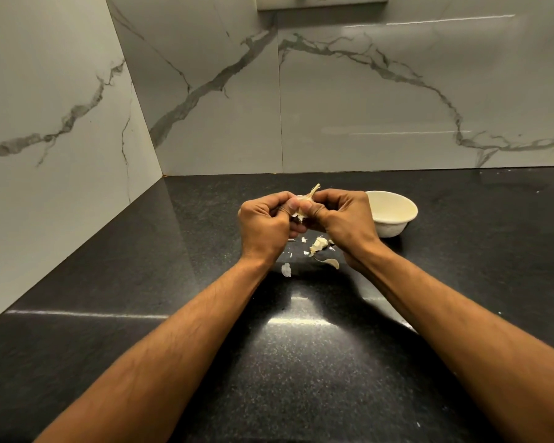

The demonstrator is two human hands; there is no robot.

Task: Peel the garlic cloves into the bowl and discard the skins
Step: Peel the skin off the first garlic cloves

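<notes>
Black counter (pixel 173 314) | hands pinch garlic (pixel 303 204) | bowl (pixel 394 215) right, skins (pixel 317 246) beneath

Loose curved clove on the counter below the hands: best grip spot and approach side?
Probably pinch the curved clove across its fat middle, coming straight down from above. It lies flat on the counter, apart from the skins, its thin tip pointing left. The right hand is nearest but now holds the garlic.

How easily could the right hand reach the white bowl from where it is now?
Probably easily: the right hand is just beside the bowl, with nothing between them. But its grip is on the garlic, shared with the left hand.
</notes>
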